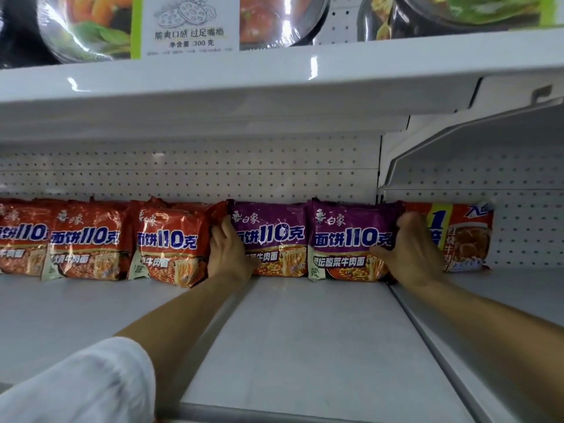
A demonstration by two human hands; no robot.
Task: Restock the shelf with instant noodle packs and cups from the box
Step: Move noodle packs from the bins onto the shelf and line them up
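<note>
Two purple noodle packs stand side by side against the shelf's back wall. My left hand (227, 253) grips the left edge of the left purple pack (271, 236), fingers curled behind it. The right edge of the right purple pack (345, 236) is gripped by my right hand (410, 251), thumb on its front. Three red noodle packs (166, 239) line up to the left. A red pack with a yellow band (460, 236) stands behind my right hand on the adjoining shelf. The box is out of view.
The white shelf board (290, 346) stretches bare toward me in front of the packs. A pegboard back wall (213, 169) rises behind them. The upper shelf (244, 83) overhangs, carrying hotpot packages (189, 22). A seam (406, 303) divides the right shelf section.
</note>
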